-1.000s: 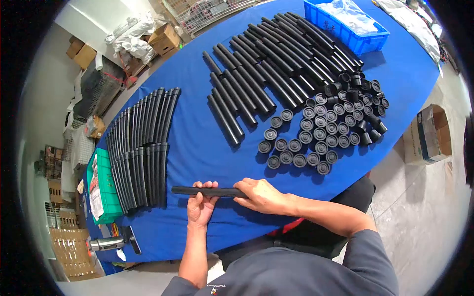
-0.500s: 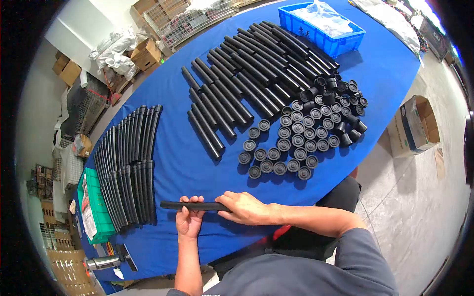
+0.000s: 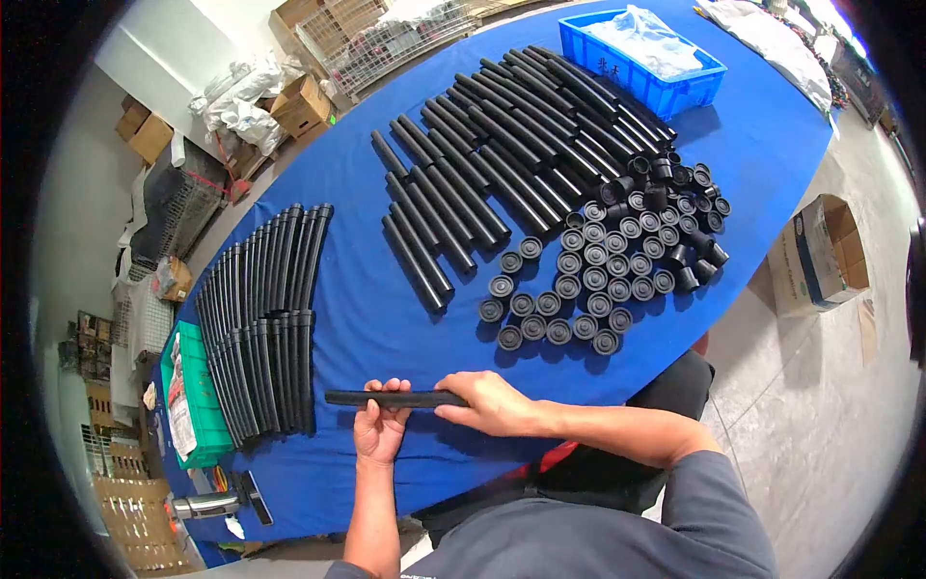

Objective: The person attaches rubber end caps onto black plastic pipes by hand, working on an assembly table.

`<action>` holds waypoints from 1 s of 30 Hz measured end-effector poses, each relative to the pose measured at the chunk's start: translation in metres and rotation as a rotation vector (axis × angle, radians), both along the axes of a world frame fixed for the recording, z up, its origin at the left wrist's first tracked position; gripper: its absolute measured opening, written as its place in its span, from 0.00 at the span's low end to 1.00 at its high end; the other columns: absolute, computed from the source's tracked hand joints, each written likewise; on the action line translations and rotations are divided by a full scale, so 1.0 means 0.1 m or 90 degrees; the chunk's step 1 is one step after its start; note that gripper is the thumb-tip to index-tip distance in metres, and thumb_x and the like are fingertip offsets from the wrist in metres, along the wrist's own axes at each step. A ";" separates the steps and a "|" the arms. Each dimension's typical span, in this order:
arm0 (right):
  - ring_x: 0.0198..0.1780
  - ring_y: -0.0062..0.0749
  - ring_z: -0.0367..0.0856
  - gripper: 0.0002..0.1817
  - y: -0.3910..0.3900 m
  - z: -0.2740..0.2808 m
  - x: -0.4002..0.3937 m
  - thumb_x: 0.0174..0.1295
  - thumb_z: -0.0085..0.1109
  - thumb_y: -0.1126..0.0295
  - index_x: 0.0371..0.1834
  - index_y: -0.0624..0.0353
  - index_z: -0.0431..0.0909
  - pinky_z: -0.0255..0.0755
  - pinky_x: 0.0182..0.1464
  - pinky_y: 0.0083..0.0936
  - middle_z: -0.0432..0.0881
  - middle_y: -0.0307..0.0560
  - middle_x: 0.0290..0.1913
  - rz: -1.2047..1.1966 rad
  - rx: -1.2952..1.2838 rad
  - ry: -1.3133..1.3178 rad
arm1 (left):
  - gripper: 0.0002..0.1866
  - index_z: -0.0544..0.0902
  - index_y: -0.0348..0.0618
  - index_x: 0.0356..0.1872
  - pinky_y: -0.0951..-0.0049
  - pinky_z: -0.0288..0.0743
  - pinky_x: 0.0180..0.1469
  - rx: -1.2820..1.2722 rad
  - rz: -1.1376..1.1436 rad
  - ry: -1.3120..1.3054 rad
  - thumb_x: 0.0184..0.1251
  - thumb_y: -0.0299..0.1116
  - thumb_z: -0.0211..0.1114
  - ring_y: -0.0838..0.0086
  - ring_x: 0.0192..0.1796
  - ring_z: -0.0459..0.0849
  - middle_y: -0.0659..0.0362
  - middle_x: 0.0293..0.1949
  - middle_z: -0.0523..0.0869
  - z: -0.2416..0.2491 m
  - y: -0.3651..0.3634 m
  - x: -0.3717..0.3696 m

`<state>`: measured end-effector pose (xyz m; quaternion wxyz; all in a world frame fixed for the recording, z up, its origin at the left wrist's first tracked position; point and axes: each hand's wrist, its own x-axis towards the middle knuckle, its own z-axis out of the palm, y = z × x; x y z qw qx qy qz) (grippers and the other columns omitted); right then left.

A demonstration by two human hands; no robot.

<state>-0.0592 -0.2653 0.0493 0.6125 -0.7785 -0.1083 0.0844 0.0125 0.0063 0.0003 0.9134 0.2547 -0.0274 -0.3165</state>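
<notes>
While in both hands, black tube crosswise, left-to-right.

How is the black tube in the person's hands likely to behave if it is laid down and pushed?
The black tube is probably stiff: its end past the left hand shows no sag. Laid on the blue cloth, it may roll, since its side looks rounded; the cloth's slight wrinkles could slow it.

There is one left hand, one right hand, one held tube, one blue crate, one green crate, two rows of wide-ended tubes, over twenty loose tubes, over thirty caps.
</notes>
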 end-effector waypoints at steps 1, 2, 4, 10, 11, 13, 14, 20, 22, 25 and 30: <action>0.29 0.45 0.87 0.18 0.10 -0.18 -0.03 0.69 0.67 0.60 0.50 0.64 0.79 0.82 0.32 0.41 0.84 0.53 0.32 -0.067 -0.077 -0.194 | 0.14 0.78 0.39 0.58 0.41 0.74 0.74 0.001 0.000 0.005 0.75 0.26 0.66 0.47 0.72 0.77 0.42 0.62 0.84 0.00 0.01 0.01; 0.26 0.42 0.87 0.18 0.13 -0.16 -0.02 0.70 0.66 0.58 0.48 0.65 0.81 0.83 0.30 0.38 0.85 0.52 0.29 -0.133 -0.153 -0.389 | 0.14 0.78 0.39 0.58 0.41 0.74 0.74 0.003 0.002 0.010 0.75 0.26 0.66 0.47 0.73 0.76 0.42 0.62 0.83 -0.01 0.03 0.01; 0.29 0.44 0.87 0.18 0.09 -0.12 -0.03 0.69 0.66 0.60 0.48 0.65 0.80 0.82 0.31 0.39 0.84 0.53 0.32 -0.058 -0.054 -0.151 | 0.14 0.77 0.39 0.58 0.41 0.74 0.74 -0.002 0.004 0.005 0.75 0.26 0.66 0.47 0.73 0.76 0.42 0.63 0.83 -0.04 0.05 0.02; 0.35 0.51 0.87 0.21 0.13 -0.36 -0.01 0.67 0.69 0.59 0.53 0.65 0.80 0.82 0.38 0.40 0.85 0.58 0.36 -0.087 -0.093 -0.272 | 0.15 0.77 0.39 0.59 0.42 0.75 0.74 0.021 0.011 -0.008 0.76 0.27 0.66 0.47 0.73 0.76 0.42 0.63 0.83 0.01 0.00 0.00; 0.35 0.49 0.87 0.22 0.13 -0.29 -0.03 0.68 0.69 0.57 0.53 0.65 0.81 0.81 0.38 0.38 0.86 0.59 0.34 -0.089 -0.151 -0.281 | 0.15 0.77 0.39 0.59 0.42 0.75 0.74 0.015 0.010 -0.003 0.76 0.26 0.66 0.47 0.73 0.76 0.42 0.63 0.83 0.00 0.00 0.00; 0.33 0.48 0.87 0.22 0.08 -0.22 -0.02 0.69 0.68 0.57 0.54 0.65 0.81 0.80 0.36 0.39 0.86 0.59 0.33 -0.045 -0.053 -0.165 | 0.15 0.77 0.39 0.58 0.42 0.75 0.73 0.004 0.012 0.005 0.75 0.26 0.66 0.47 0.73 0.76 0.42 0.63 0.83 -0.02 0.02 -0.01; 0.32 0.47 0.87 0.22 0.04 -0.16 0.00 0.69 0.68 0.58 0.55 0.65 0.81 0.79 0.35 0.39 0.86 0.59 0.32 -0.024 -0.004 -0.108 | 0.15 0.77 0.39 0.58 0.42 0.75 0.73 -0.001 0.014 0.007 0.75 0.26 0.67 0.47 0.73 0.76 0.42 0.63 0.83 -0.03 0.03 -0.01; 0.25 0.44 0.85 0.22 0.02 -0.17 0.01 0.71 0.64 0.57 0.55 0.67 0.80 0.77 0.32 0.42 0.84 0.56 0.26 -0.010 0.015 -0.052 | 0.15 0.77 0.40 0.58 0.43 0.75 0.74 0.007 0.013 -0.014 0.74 0.24 0.67 0.48 0.72 0.77 0.42 0.62 0.84 -0.02 0.01 0.00; 0.25 0.45 0.85 0.21 0.07 -0.27 0.01 0.71 0.64 0.58 0.54 0.67 0.81 0.77 0.32 0.42 0.84 0.57 0.27 -0.030 0.002 -0.107 | 0.15 0.77 0.40 0.58 0.43 0.75 0.74 0.001 0.012 -0.017 0.74 0.24 0.67 0.48 0.72 0.77 0.42 0.62 0.84 -0.02 0.02 -0.02; 0.26 0.47 0.85 0.20 0.05 -0.20 0.01 0.71 0.63 0.58 0.53 0.67 0.81 0.77 0.32 0.42 0.84 0.58 0.27 -0.018 0.005 -0.080 | 0.15 0.77 0.40 0.58 0.42 0.75 0.73 -0.003 0.005 -0.021 0.74 0.24 0.66 0.48 0.73 0.77 0.42 0.62 0.84 -0.04 0.01 0.00; 0.40 0.63 0.85 0.19 0.09 -0.23 -0.03 0.66 0.67 0.61 0.51 0.65 0.80 0.78 0.45 0.52 0.85 0.63 0.41 -0.053 -0.059 -0.141 | 0.15 0.78 0.41 0.59 0.41 0.76 0.72 0.012 0.016 0.010 0.74 0.24 0.67 0.48 0.73 0.77 0.43 0.63 0.84 0.02 -0.02 -0.02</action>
